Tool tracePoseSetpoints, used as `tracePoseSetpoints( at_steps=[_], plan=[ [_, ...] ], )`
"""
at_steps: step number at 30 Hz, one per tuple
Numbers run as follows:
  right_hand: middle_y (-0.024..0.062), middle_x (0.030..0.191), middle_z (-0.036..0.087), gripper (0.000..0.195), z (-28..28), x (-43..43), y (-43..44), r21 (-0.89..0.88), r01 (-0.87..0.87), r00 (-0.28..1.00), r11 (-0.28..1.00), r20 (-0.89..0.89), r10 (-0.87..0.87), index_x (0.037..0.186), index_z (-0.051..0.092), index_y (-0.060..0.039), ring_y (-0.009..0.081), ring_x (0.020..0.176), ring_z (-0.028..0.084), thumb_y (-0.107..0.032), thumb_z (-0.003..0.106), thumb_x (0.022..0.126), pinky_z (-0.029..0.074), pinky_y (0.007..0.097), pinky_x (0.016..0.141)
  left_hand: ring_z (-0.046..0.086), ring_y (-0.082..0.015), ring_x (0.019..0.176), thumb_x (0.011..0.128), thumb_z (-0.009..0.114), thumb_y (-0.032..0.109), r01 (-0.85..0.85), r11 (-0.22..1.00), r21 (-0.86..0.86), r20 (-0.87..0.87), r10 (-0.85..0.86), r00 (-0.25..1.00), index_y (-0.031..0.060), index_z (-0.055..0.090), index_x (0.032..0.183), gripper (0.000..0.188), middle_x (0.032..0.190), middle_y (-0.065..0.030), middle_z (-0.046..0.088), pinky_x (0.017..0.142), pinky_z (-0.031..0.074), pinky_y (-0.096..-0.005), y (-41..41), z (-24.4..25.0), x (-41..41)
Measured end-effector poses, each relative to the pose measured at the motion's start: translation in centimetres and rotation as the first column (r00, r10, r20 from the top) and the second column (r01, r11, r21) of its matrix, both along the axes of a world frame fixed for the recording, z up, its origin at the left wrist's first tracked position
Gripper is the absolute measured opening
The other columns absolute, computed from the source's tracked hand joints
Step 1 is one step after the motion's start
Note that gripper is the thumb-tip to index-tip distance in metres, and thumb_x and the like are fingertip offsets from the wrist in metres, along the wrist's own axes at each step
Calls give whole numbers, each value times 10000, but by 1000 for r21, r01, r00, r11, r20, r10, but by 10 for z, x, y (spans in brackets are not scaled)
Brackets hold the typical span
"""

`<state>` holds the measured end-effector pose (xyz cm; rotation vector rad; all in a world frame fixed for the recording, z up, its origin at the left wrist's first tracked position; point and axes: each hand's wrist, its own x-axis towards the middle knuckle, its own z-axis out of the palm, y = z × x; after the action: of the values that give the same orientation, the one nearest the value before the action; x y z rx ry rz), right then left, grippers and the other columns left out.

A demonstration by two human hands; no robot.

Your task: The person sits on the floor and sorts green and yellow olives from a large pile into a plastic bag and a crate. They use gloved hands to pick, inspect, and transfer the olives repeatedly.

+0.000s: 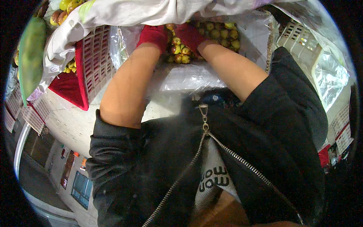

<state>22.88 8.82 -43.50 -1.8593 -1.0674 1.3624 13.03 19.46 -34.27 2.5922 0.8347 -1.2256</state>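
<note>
Both of my hands wear red gloves and reach down into a box lined with clear plastic film (192, 79). My left hand (154, 37) rests at the left side of the small round green-and-brown fruits (181, 54). Just right of it, my right hand (188, 37) is over the same fruits, with more of them (221, 34) packed in rows farther right. The fingertips of both hands are hidden by the gloves' own backs and the white cloth (136, 12) across the top, so what they hold cannot be told.
A plastic crate (97, 54) with red cloth (68, 88) stands left of the box. A pale crate (300, 39) with plastic film (330, 76) stands to the right. Larger fruits (63, 14) lie at the upper left, near a translucent green object (32, 56). More crates (34, 113) stand beyond.
</note>
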Motion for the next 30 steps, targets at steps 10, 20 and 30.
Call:
tracePoseSetpoints(
  at_steps=[10, 20, 30],
  plan=[
    [169, 1283, 536, 422, 24, -3, 19, -133, -100, 993, 986, 43, 106, 1220, 507, -26, 314, 1142, 526, -320, 393, 938, 405, 399, 979, 231, -301, 1401, 903, 427, 225, 60, 992, -111, -213, -83, 973, 44, 247, 1464, 616, 1517, -150, 249, 1162, 111, -420, -14, 15, 1],
    [176, 1267, 547, 427, 13, -13, 47, -90, -103, 948, 991, 293, 125, 1207, 516, -10, 330, 1133, 535, -310, 404, 924, 412, 414, 971, 235, -297, 1399, 907, 419, 239, 51, 997, -59, -81, -56, 995, 40, 319, 1436, 574, 1501, -153, 285, 1158, 127, -425, -10, 5, 5],
    [186, 1240, 563, 428, 13, -20, 55, -102, -100, 936, 990, 327, 128, 1203, 522, -8, 344, 1117, 546, -308, 414, 917, 423, 427, 958, 218, -299, 1403, 903, 430, 250, 52, 998, -20, -4, -52, 999, 46, 286, 1447, 598, 1508, -147, 268, 1158, 135, -426, -21, -11, -17]
  ],
)
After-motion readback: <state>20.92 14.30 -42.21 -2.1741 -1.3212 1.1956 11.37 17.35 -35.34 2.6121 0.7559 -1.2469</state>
